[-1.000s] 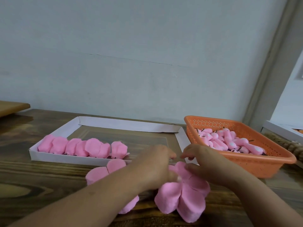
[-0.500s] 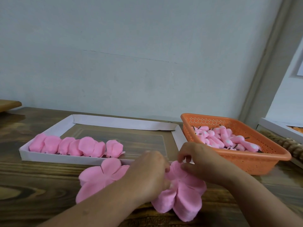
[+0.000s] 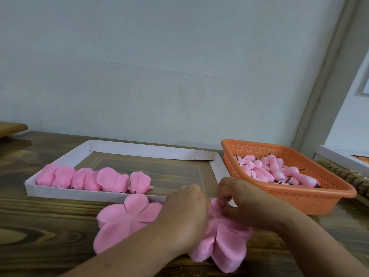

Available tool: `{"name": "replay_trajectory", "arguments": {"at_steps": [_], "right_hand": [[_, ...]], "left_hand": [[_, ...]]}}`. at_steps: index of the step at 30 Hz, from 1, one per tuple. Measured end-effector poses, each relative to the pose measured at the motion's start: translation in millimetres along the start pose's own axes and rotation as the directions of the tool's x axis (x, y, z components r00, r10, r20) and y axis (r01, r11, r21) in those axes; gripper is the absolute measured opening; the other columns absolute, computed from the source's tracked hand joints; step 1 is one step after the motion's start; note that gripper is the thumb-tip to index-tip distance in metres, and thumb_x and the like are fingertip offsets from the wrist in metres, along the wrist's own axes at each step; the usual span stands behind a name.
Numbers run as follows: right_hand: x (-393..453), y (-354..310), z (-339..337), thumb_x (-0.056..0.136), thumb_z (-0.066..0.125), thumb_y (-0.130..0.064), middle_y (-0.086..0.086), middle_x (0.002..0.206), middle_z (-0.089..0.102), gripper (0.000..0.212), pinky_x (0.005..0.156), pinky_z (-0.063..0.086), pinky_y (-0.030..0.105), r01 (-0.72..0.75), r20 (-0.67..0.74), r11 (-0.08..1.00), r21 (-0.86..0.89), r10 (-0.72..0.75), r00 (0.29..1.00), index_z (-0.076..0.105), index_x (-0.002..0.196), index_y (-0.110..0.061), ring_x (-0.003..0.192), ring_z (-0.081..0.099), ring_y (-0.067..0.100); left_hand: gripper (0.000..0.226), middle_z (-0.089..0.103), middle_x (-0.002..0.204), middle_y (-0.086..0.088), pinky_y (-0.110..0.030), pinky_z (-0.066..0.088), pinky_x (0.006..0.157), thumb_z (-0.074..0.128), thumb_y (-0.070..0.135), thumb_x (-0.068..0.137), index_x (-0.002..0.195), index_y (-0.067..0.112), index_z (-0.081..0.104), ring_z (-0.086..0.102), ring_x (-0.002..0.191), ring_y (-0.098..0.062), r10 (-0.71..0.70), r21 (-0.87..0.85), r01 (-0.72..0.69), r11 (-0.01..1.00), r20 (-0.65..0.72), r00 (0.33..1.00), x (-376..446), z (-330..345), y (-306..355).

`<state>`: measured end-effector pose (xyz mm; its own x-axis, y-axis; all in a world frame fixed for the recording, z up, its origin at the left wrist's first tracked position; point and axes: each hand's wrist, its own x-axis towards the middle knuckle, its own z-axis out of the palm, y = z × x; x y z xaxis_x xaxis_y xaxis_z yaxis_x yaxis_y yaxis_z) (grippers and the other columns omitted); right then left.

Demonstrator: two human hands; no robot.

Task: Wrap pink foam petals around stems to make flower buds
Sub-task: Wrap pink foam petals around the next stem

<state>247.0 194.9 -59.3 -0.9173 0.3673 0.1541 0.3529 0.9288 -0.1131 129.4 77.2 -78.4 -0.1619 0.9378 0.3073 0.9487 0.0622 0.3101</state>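
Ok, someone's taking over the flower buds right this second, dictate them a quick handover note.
Left hand: on the foam between the two petal blanks; its fingers are hidden, grip unclear.
Right hand: pinches the top of the right petal blank.
A second flat petal blank lies on the table, partly under the left forearm.
Done: a row of wrapped buds in the white tray.
Supply: unwrapped stems with pink cores in the orange basket.
Left: finish wrapping this blank, tray it, then do the spare and the remaining stems.
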Motion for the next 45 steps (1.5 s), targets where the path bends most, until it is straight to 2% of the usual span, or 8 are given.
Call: {"name": "replay_trajectory", "arguments": {"at_steps": [9,16,20,28,31,35,40,45], "right_hand": [[0,0,-12,0.075,0.053,0.008,-0.002,0.093,0.062,0.03,0.069,0.038,0.011,0.017,-0.091,0.935,0.354,0.016,0.996,0.068,0.077,-0.018,0.079,0.054,0.002],[-1,2,-14,0.088,0.062,-0.018,-0.001,0.1,0.063,0.018,0.073,0.044,0.019,-0.018,-0.005,0.866,0.499,0.023,1.0,0.068,0.104,-0.016,0.078,0.056,-0.001],[0,-1,-11,0.097,0.045,-0.025,0.01,0.095,0.063,0.03,0.084,0.047,0.035,-0.07,0.035,0.871,0.486,0.061,0.998,0.067,0.091,-0.006,0.086,0.058,0.019],[-4,-2,-13,0.096,0.047,-0.027,0.006,0.084,0.067,0.034,0.09,0.046,0.038,-0.113,0.057,0.717,0.688,0.102,0.993,0.069,0.084,-0.003,0.085,0.058,0.019],[-6,-5,-15,0.09,0.049,-0.038,0.012,0.087,0.064,0.038,0.082,0.047,0.027,-0.083,0.042,0.668,0.74,0.077,0.996,0.066,0.088,-0.004,0.084,0.056,0.014],[-7,-1,-15,0.083,0.051,-0.025,0.013,0.08,0.051,0.033,0.066,0.041,0.026,-0.089,0.079,0.554,0.828,0.042,0.996,0.057,0.085,0.007,0.076,0.044,0.017],[-11,5,-18,0.071,0.056,-0.001,0.017,0.081,0.064,0.019,0.066,0.047,0.024,-0.106,0.122,0.316,0.943,-0.032,0.992,0.068,0.085,-0.003,0.074,0.058,0.021],[-12,3,-25,0.074,0.069,-0.001,0.015,0.076,0.064,0.005,0.065,0.045,0.025,-0.018,0.013,0.401,0.916,0.016,1.0,0.069,0.077,-0.006,0.073,0.055,0.024]], "left_hand": [[0.008,0.05,0.093,0.011,-0.024,0.042,0.084,0.061,0.021,0.09,0.085,0.024,0.066,0.049,0.094,-0.008,-0.01,-0.141,-0.004,0.99,-0.1,0.995,-3,-8,-2],[0.008,0.05,0.09,0.011,-0.026,0.04,0.083,0.06,0.022,0.09,0.09,0.025,0.067,0.049,0.095,-0.009,0.052,-0.115,-0.067,0.991,-0.127,0.991,-3,-10,-2],[0.007,0.046,0.087,0.011,-0.025,0.033,0.08,0.06,0.024,0.09,0.087,0.023,0.065,0.043,0.089,-0.007,0.125,-0.07,-0.141,0.988,-0.19,0.974,-2,-10,-3],[0.007,0.053,0.066,0.002,-0.032,0.04,0.059,0.067,0.02,0.072,0.066,0.017,0.065,0.053,0.064,-0.018,0.372,0.124,-0.352,0.928,-0.378,0.848,-2,-9,-2],[0.016,0.053,0.072,0.003,-0.025,0.031,0.071,0.056,0.023,0.083,0.072,0.017,0.065,0.043,0.074,-0.011,0.433,0.141,-0.417,0.898,-0.446,0.783,-3,-11,-1],[0.014,0.054,0.074,0.001,-0.029,0.033,0.073,0.058,0.017,0.084,0.072,0.014,0.064,0.041,0.076,-0.013,0.52,0.233,-0.471,0.851,-0.501,0.692,-2,-10,-2],[0.012,0.054,0.074,0.002,-0.032,0.036,0.07,0.06,0.017,0.084,0.073,0.014,0.065,0.042,0.074,-0.015,0.529,0.267,-0.459,0.848,-0.498,0.688,-1,-8,-9],[0.015,0.057,0.074,0.0,-0.032,0.039,0.069,0.058,0.019,0.085,0.074,0.013,0.066,0.05,0.072,-0.017,0.501,0.272,-0.421,0.865,-0.507,0.701,1,-7,-12]]}}
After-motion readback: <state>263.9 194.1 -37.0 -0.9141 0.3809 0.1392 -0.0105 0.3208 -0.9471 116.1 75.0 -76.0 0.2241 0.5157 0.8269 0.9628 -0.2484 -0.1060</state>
